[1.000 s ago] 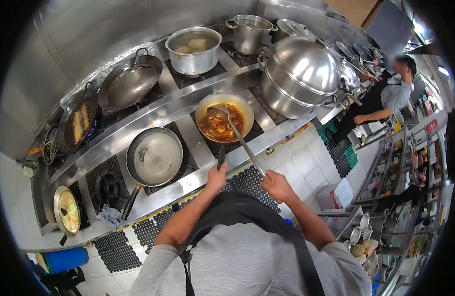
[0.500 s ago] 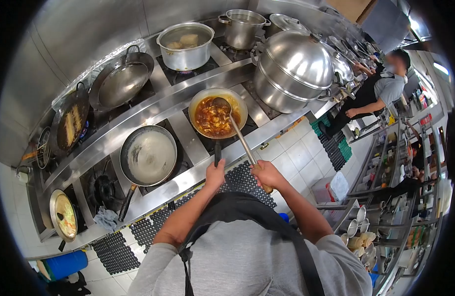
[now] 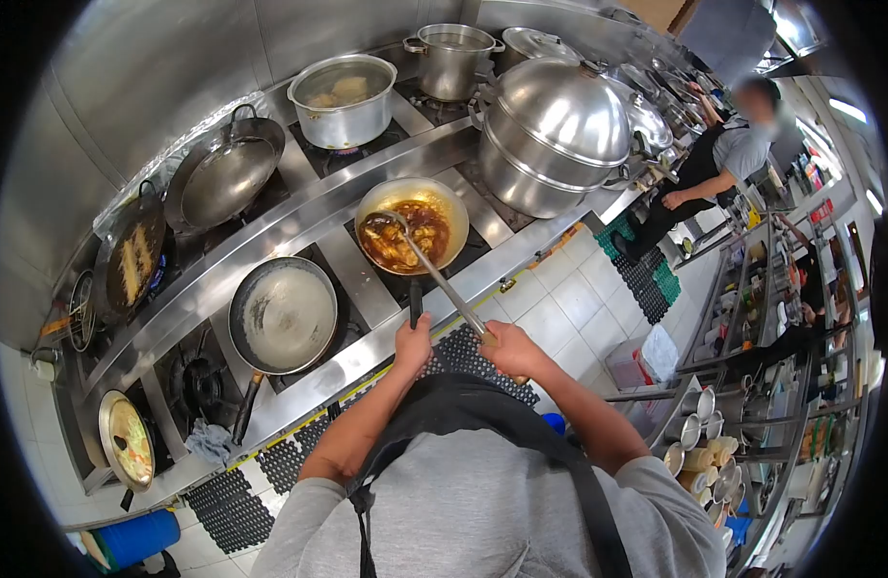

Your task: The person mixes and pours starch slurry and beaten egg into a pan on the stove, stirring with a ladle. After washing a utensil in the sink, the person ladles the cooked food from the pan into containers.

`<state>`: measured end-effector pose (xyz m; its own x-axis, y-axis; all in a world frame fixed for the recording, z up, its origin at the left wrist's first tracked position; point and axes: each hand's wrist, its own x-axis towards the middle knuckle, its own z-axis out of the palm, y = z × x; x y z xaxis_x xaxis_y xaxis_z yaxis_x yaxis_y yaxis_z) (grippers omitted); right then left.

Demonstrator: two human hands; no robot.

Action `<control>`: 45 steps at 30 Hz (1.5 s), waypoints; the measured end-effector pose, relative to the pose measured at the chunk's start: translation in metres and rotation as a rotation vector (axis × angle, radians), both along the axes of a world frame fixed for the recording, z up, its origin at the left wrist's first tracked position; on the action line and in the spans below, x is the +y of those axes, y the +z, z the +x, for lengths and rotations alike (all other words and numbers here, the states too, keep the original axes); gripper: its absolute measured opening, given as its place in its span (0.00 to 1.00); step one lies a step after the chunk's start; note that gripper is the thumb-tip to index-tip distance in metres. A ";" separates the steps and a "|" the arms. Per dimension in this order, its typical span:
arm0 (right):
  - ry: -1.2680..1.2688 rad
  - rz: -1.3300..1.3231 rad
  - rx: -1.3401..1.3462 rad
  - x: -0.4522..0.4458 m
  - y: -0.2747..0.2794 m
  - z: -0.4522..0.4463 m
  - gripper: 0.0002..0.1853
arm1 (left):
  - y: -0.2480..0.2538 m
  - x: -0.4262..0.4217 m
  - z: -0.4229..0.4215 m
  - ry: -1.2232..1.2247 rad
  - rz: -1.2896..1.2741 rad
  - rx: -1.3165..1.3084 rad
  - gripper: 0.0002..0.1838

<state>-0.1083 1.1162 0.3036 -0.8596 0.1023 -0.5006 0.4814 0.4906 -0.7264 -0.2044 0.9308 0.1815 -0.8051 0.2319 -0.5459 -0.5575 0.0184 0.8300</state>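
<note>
My left hand point(image 3: 413, 345) is closed around the black handle of a frying pan point(image 3: 450, 200) on the front burner. Brown-red sauce with pale yellowish pieces point(image 3: 420, 241) lies in the pan, gathered toward its lower part. In my right hand point(image 3: 509, 351) is the wooden end of a long metal ladle point(image 3: 429, 267), gripped with fingers wrapped round it. The ladle's bowl dips into the sauce at the pan's left side. Just left of this pan sits a second frying pan point(image 3: 288, 313) with a thin whitish film inside, its handle pointing toward me.
Behind stand a wok point(image 3: 222, 178), a pot of liquid with pale chunks point(image 3: 343, 120) and a large domed steamer point(image 3: 559, 125). A smaller pan of food point(image 3: 129, 443) and a grey cloth point(image 3: 210, 441) are at left. A person point(image 3: 723, 159) stands farther along the stove at right.
The ladle's bowl has swung from the pan's upper middle to its left side. The sauce has shifted downward, baring the pan's upper wall. The camera view has moved slightly.
</note>
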 end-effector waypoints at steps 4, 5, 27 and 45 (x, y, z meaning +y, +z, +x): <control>0.058 0.346 0.254 -0.005 0.001 0.009 0.15 | -0.005 -0.002 0.000 0.000 0.028 0.011 0.21; 0.025 0.343 0.245 -0.005 0.006 0.008 0.15 | -0.004 -0.003 0.001 0.001 0.035 0.007 0.21; -0.152 -0.407 -0.283 0.025 0.050 -0.010 0.10 | 0.003 -0.002 0.001 0.026 0.053 -0.024 0.19; -0.051 0.543 0.346 0.014 -0.005 -0.018 0.13 | -0.014 -0.005 -0.001 0.008 0.086 -0.022 0.20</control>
<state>-0.1263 1.1298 0.2985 -0.9494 0.3082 -0.0605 0.2962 0.8144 -0.4989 -0.2054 0.9260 0.1672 -0.7951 0.2726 -0.5417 -0.5754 -0.0567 0.8159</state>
